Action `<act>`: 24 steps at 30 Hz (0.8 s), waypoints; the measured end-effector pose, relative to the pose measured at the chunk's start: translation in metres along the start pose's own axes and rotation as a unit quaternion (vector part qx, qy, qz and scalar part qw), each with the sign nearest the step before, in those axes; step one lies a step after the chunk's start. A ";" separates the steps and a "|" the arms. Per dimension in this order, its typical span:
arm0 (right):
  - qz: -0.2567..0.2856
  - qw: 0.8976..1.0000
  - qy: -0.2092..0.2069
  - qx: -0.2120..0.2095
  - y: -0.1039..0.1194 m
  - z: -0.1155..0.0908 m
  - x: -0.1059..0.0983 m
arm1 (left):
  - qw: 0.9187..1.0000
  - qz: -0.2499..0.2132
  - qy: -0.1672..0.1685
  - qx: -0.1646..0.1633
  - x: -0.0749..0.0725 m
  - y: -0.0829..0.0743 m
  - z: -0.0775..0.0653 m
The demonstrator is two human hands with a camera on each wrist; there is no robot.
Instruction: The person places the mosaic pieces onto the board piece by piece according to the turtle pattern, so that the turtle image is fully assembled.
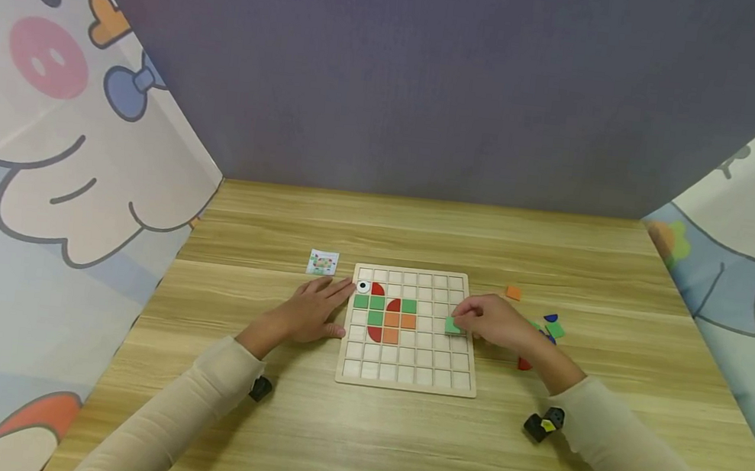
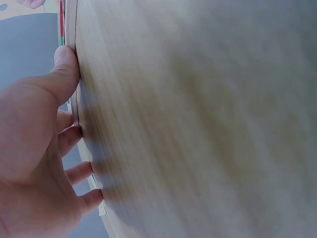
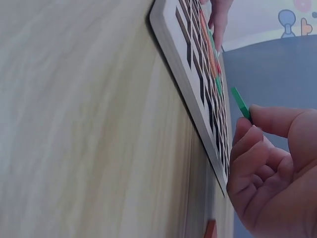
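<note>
A wooden grid board (image 1: 407,365) lies flat on the table, with green, orange and red tiles and a round eye piece (image 1: 363,286) set in its left and middle cells. My right hand (image 1: 489,320) pinches a green square tile (image 1: 453,326) between thumb and fingers, over the right side of the board. In the right wrist view, the green tile (image 3: 240,103) is held tilted above the grid. My left hand (image 1: 314,309) rests on the table with straight fingers, its fingertips and thumb at the board's left edge. The left wrist view shows the fingers (image 2: 79,172) touching the tabletop.
A small printed picture card (image 1: 322,263) lies behind the left hand. Right of the board are an orange tile (image 1: 513,292), a green tile (image 1: 555,329), a blue piece (image 1: 551,317) and a red piece (image 1: 525,364), partly under the right forearm. A dark wall (image 1: 435,80) stands behind the table.
</note>
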State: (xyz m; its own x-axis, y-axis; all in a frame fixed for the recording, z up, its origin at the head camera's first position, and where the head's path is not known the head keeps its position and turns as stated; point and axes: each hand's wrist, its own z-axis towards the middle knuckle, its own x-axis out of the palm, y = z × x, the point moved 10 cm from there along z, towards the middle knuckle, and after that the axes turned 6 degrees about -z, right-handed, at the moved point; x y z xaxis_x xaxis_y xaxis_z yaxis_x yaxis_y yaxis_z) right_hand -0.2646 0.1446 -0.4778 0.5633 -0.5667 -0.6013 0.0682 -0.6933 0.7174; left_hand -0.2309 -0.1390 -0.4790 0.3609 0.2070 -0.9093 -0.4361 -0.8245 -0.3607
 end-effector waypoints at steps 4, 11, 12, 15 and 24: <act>0.007 1.000 0.012 0.005 0.005 0.004 0.011 | 1.000 -0.003 0.004 -0.004 0.001 0.001 0.000; 0.014 0.999 0.028 0.013 0.015 0.010 0.029 | 1.000 0.000 0.003 -0.005 0.003 0.003 0.002; 0.017 0.999 0.033 0.013 0.017 0.011 0.032 | 1.000 0.001 0.002 -0.004 0.003 0.004 0.002; 0.017 0.999 0.039 0.016 0.022 0.013 0.040 | 1.000 0.002 0.004 -0.004 0.003 0.003 0.002; -0.047 0.999 0.012 -0.015 0.042 0.020 0.047 | 1.000 -0.004 0.001 0.000 0.001 0.002 0.000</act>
State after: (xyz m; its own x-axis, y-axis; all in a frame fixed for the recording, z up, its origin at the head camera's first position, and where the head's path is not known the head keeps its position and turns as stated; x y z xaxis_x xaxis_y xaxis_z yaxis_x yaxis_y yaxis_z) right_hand -0.2516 0.0799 -0.4832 0.5729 -0.4892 -0.6576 0.1458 -0.7287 0.6691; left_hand -0.2313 -0.1407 -0.4810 0.3657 0.2121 -0.9063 -0.4331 -0.8231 -0.3674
